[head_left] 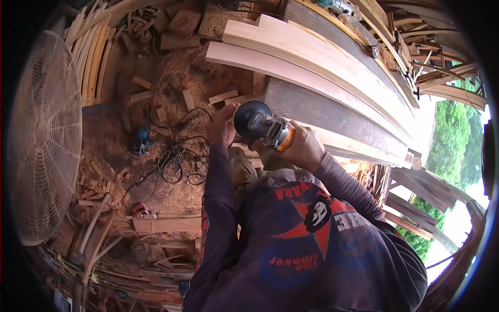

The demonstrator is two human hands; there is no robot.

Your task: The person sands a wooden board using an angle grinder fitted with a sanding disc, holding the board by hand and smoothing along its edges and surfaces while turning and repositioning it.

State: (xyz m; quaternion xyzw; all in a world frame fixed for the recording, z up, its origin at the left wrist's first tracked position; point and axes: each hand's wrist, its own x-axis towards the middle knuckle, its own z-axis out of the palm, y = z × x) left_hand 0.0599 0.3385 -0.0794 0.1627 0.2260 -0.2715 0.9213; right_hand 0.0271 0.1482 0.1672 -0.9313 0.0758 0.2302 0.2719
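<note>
An orange and grey angle grinder (280,136) with a round dark backing disc (250,115) is held up in front of my body, over my lap. My right hand (306,150) is wrapped around its orange body. My left hand (222,126) is closed at the left rim of the disc, with the fingertips partly hidden by it. Just beyond the grinder, long pale curved boards (312,86) lie along a dark wooden bench (301,104).
A large caged fan (44,138) stands at the left. Sawdust, offcuts (223,97) and tangled black cords (179,161) cover the floor. A teal power tool (141,141) and a red tool (143,210) sit there. Another power tool (338,6) rests on timber at the top right.
</note>
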